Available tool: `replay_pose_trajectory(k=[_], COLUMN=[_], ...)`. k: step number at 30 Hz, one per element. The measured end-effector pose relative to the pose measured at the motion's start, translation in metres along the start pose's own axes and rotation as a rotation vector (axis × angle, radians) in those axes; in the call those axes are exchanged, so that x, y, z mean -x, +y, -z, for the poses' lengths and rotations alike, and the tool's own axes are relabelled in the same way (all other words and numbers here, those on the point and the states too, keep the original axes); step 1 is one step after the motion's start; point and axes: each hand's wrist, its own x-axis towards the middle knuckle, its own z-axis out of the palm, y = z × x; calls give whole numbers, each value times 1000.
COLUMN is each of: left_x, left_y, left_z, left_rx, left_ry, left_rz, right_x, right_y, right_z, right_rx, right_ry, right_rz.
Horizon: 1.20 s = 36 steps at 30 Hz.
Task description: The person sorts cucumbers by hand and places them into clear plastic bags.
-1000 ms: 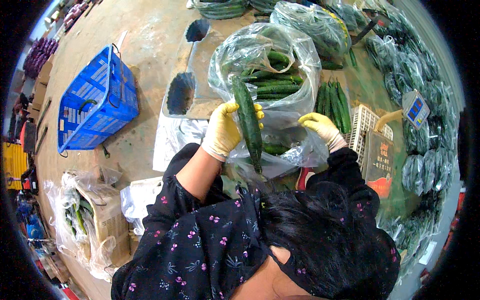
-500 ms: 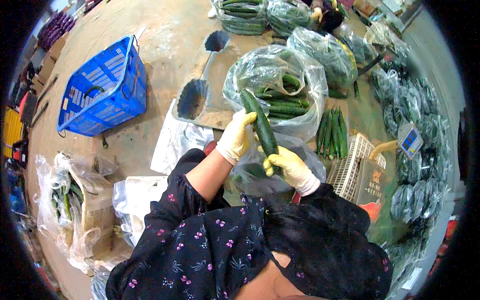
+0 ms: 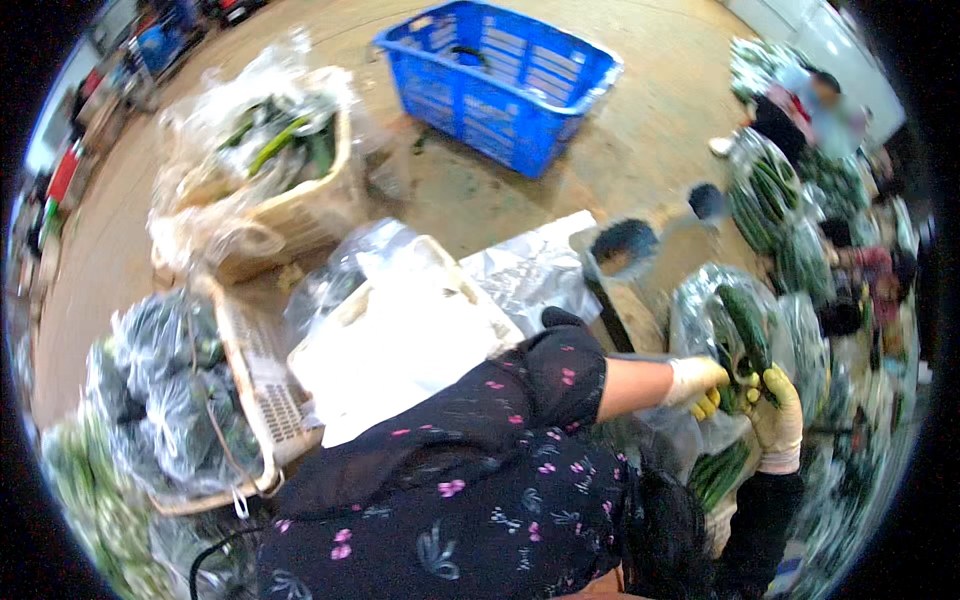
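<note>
And the right hand (image 3: 778, 418) is clamped round the lower end of a cucumber (image 3: 745, 325), slanting up over the near edge of the clear bag (image 3: 690, 305); the left hand (image 3: 697, 382) curls just beside, its grip impossible to tell.

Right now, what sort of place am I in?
Probably a produce packing area: a long green cucumber in the yellow-gloved right hand, clear plastic bags of cucumbers, and a blue slotted plastic crate.

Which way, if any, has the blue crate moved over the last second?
No: judged against the plastic-lined basket, the blue crate stands in the same place; only the camera view has turned left.
</note>
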Motion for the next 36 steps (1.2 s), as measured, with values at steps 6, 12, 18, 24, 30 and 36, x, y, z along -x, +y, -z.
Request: replay_pose_trajectory(k=[6, 12, 18, 24, 30, 36], left_x=[16, 31, 28, 29, 33, 32], left_y=[14, 11, -7, 0, -7, -12], left_z=[11, 19, 8, 52, 13, 5], left_rx=[-18, 20, 42, 143, 45, 38], left_ry=[16, 2, -95, -192, -233, -204], left_rz=[59, 5, 16, 3, 204, 249], right_x=[-64, -16, -51, -67, -49, -83], right_y=[-23, -58, -25, 30, 82, 134], right_z=[-120, -263, -169, -67, 62, 123], right_rx=[127, -138, -141, -190, -92, 308], right_ry=[-431, -807, -605, -246, 314, 476], right_rz=[7, 399, 272, 308, 227, 46])
